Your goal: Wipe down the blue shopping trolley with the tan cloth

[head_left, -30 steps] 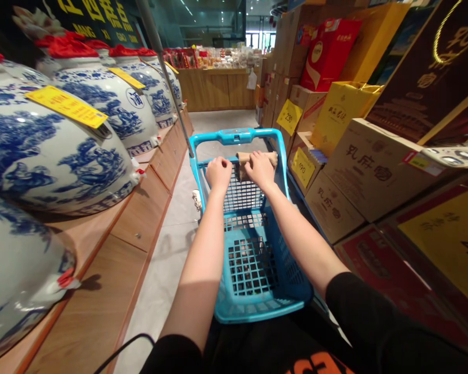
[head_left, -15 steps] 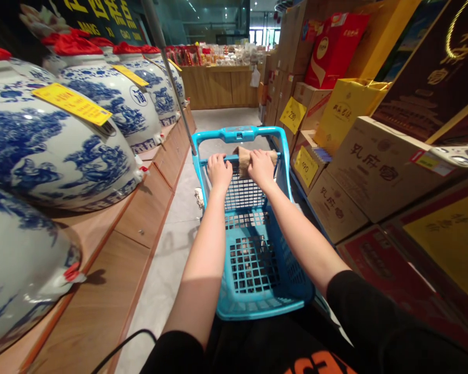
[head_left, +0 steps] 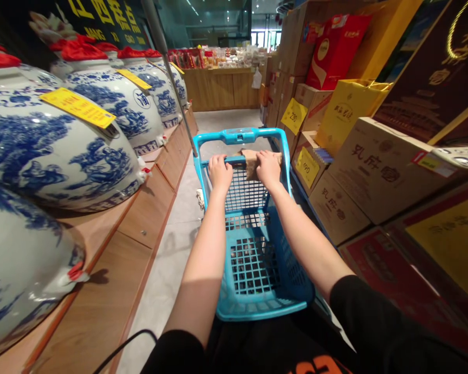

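Nearest on my feed is the blue basket [head_left: 263, 310] of the cart, its near edge toward me. Along its far edge, my left hand [head_left: 220, 173] has its fingers curled over the crossbar [head_left: 236, 160]. Toward that edge's right corner, my right hand [head_left: 269, 169] has its fingers bent over a tan cloth-like piece [head_left: 251, 163] draped on the bar. I judge both holds made. Beyond the upper handle [head_left: 239, 136], aisle floor [head_left: 222, 119] remains before the wooden counter [head_left: 214, 88]; I cannot tell overall progress.
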{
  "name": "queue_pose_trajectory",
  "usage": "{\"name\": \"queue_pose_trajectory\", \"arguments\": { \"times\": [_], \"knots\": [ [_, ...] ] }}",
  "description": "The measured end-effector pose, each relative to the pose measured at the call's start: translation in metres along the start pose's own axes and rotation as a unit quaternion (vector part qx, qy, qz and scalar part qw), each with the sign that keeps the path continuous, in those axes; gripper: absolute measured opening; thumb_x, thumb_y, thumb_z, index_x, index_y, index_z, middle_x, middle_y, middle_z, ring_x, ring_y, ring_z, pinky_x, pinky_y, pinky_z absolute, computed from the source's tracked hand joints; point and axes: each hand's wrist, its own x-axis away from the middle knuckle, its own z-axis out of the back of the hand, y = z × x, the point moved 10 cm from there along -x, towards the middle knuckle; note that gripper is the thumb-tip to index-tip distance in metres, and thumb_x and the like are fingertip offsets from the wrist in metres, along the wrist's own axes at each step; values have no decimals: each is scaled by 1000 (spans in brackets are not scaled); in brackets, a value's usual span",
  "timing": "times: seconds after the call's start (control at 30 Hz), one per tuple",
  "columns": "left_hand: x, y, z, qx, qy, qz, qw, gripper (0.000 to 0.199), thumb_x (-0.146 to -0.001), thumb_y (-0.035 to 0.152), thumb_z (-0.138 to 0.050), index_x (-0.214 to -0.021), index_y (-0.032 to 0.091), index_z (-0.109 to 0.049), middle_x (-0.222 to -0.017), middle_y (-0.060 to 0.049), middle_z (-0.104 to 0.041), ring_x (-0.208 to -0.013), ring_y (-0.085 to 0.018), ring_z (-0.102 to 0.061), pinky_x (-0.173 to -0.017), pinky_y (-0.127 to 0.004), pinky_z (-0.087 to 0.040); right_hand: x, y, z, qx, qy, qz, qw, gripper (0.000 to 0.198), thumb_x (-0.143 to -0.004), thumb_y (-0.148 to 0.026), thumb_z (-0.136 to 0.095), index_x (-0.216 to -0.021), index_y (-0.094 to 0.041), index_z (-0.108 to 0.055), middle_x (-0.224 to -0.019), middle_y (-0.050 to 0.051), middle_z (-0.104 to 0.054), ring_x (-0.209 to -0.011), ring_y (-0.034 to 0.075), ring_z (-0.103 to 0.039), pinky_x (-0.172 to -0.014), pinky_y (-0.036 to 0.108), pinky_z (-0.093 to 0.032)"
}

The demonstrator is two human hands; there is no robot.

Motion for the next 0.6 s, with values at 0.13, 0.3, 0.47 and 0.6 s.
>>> {"name": "queue_pose_trajectory", "arguments": {
  "times": [0.13,0.3,0.47,0.6],
  "knots": [
    [0,5,-3,1,-2,-17,1000,39,-94,12,-51,-127,18,-70,-139,-16,-69,-139,-33,-57,-125,-48,-43,3,-11,0,19,0,31,999,52,-88,3,-41,-129,-6,-72,-142,20,-70,-144,34,-54,-129,51,-36],
    [0,4,-6,-7,-10,-33,999,37,-92,10,-52,-123,19,-71,-137,-15,-70,-137,-33,-59,-124,-48,-43,9,-51,-16,11,-14,124,992,53,-89,1,-42,-134,-8,-67,-146,17,-68,-141,30,-56,-126,44,-41],
    [-3,3,-7,2,-16,-42,999,34,-93,10,-53,-120,19,-72,-135,-14,-71,-134,-33,-61,-124,-48,-44,-1,16,9,26,66,-45,996,41,-91,-4,-39,-118,-3,-70,-136,25,-70,-138,36,-59,-126,54,-38],
    [-4,2,-7,6,-15,-34,999,34,-93,10,-53,-119,19,-73,-136,-15,-71,-136,-33,-60,-123,-48,-44,-1,13,6,49,79,-24,995,38,-90,-7,-46,-120,-2,-69,-138,28,-69,-140,38,-57,-129,57,-34]
  ]
}}
